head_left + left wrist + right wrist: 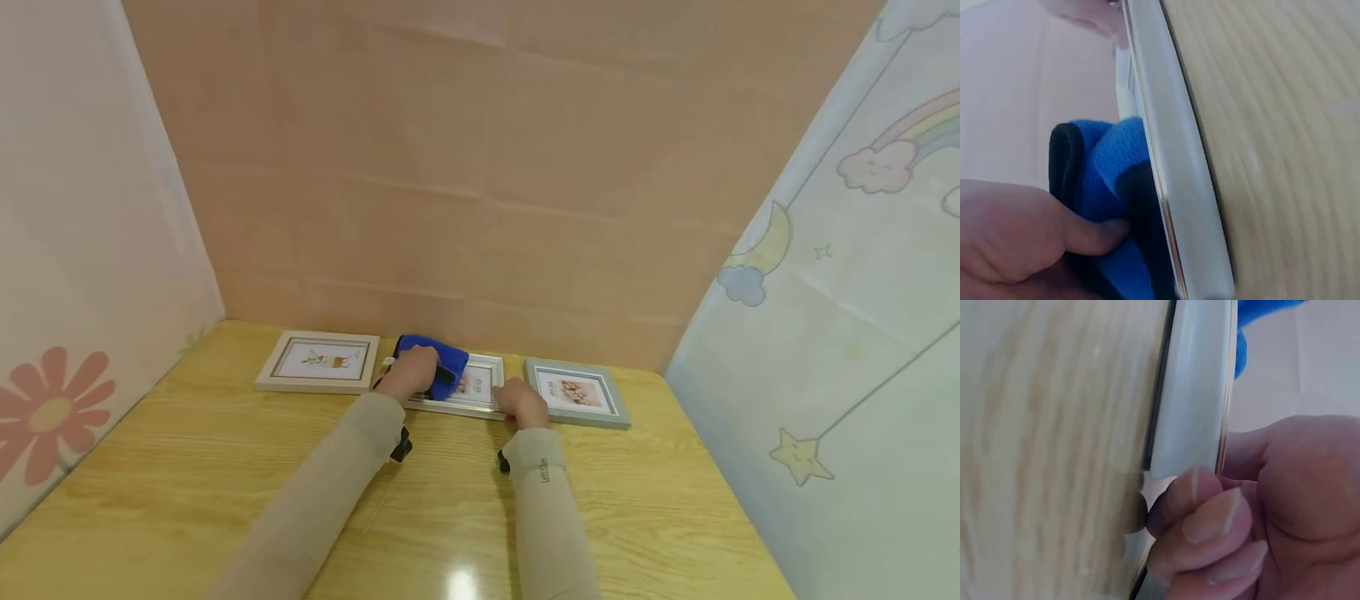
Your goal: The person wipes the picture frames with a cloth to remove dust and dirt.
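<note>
A silver-white picture frame lies flat in the middle of the row, its print partly covered by a blue cloth with dark edging. My left hand pinches the folded cloth on the frame's left half; the left wrist view shows the thumb pressed into the blue cloth, just behind the frame's raised border. At the frame's right end is my right hand. In the right wrist view, its curled fingers hold the frame's corner, with the thumb on top.
A cream picture frame lies to the left and a grey-blue one to the right, close to the right hand. All three rest on a wood-grain table, near the peach backdrop. Patterned side panels flank the table.
</note>
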Action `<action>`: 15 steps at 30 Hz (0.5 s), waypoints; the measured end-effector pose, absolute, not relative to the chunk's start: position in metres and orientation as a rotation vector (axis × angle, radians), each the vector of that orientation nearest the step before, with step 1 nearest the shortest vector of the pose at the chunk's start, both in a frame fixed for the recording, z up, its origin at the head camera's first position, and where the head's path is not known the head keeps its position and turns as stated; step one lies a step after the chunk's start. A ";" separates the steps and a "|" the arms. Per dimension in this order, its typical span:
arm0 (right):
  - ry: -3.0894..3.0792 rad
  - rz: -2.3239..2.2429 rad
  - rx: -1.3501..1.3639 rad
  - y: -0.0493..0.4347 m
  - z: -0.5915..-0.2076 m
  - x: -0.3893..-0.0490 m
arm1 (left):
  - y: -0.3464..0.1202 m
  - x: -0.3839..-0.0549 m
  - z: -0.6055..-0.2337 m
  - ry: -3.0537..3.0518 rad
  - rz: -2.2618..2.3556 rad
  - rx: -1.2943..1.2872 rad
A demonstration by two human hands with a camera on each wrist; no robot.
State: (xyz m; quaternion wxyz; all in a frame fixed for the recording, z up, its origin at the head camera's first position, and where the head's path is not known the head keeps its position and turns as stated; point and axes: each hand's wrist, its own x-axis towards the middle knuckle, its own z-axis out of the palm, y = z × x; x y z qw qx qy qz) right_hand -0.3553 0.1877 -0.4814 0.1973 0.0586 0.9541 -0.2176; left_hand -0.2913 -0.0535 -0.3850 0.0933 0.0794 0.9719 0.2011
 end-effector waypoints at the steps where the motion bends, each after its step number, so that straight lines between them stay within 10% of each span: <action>1: 2.667 -0.612 0.168 0.188 -0.482 -0.356 | -0.048 -0.293 -0.385 2.888 0.579 0.227; 15: 2.670 -0.553 0.193 0.184 -0.477 -0.355 | 0.025 -0.307 -0.405 2.950 0.533 0.416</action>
